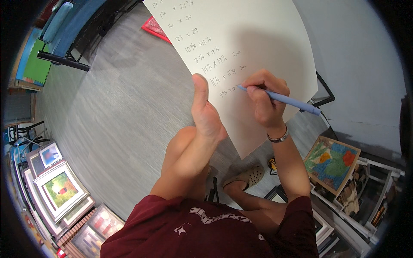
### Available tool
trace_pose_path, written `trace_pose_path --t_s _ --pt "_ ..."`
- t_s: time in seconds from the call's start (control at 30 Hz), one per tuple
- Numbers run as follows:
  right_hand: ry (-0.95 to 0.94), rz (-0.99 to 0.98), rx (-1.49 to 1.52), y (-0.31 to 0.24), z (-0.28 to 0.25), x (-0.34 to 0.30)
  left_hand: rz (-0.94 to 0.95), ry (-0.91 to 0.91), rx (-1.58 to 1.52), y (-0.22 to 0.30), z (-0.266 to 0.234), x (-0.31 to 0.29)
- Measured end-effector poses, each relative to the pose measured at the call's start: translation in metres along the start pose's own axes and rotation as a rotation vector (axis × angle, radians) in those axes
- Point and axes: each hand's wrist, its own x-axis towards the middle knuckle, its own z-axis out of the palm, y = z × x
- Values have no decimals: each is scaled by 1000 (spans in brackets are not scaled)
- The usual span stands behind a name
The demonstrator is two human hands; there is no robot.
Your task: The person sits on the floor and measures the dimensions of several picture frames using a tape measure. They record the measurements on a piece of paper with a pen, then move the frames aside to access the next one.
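A large white sheet of paper (275, 47) hangs in front of me, with a slanting column of handwritten sizes on it. My left hand (206, 112) grips the sheet's left edge, thumb lying along the front and the other fingers hidden behind it. Pinched in my right hand (267, 96) is a light blue pen (297, 103). Its tip meets the paper at the end of the lowest written line. A metal watch or bracelet (278, 135) circles my right wrist.
Framed pictures (60, 189) stand at the lower left. A colourful picture (332, 164) leans by a white rack (383, 172) at right. A yellow-black tape measure (272, 164) lies near my clog (249, 177). Beyond the sheet is a red item (155, 29) on the grey floor (116, 94).
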Motion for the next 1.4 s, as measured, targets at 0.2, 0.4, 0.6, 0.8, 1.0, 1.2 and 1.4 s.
trace_pose_path --t_s 0.2,0.4,0.6,0.8,1.0,1.2,1.4 --pt "-4 -5 -2 2 4 2 16 2 -19 0 -3 2" --pt "-4 9 -19 4 3 2 19 28 -5 0 -2 4" --pt "4 16 -26 6 0 0 3 30 -39 -3 -3 6" --pt "69 15 -46 7 -1 -2 -21 33 -37 -6 -4 6" --pt "62 -5 -31 9 -7 -6 -23 20 -12 -9 -2 6" --pt "92 -29 -47 10 -5 -8 -21 20 -24 -9 -4 4" --pt "86 -38 -34 11 0 -9 -3 17 -21 -4 -4 2"
